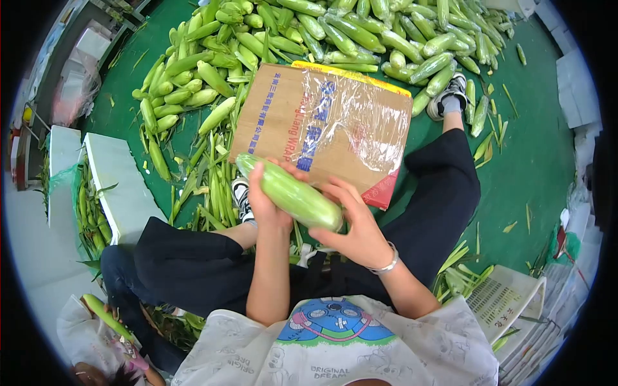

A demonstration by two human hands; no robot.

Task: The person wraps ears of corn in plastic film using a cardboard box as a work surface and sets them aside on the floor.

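Note:
A green ear of corn (296,196), still in its husk and shiny as if covered in clear film, is held slantwise above my lap. My left hand (269,202) wraps round its upper left part, thumb on the near side and fingertips showing beyond it. Around the lower right end curves my right hand (353,222), with the thumb below and the fingers above. Just beyond my hands lies a cardboard box (267,132) with shiny clear film (347,122) spread over its top.
Husked-leaf corn ears (199,96) are heaped at the far left, film-wrapped ears (412,38) at the far right. Loose leaves (222,186) litter the green floor (528,128). A white crate (505,302) stands at right. Another person's hand (114,314) holds corn at lower left.

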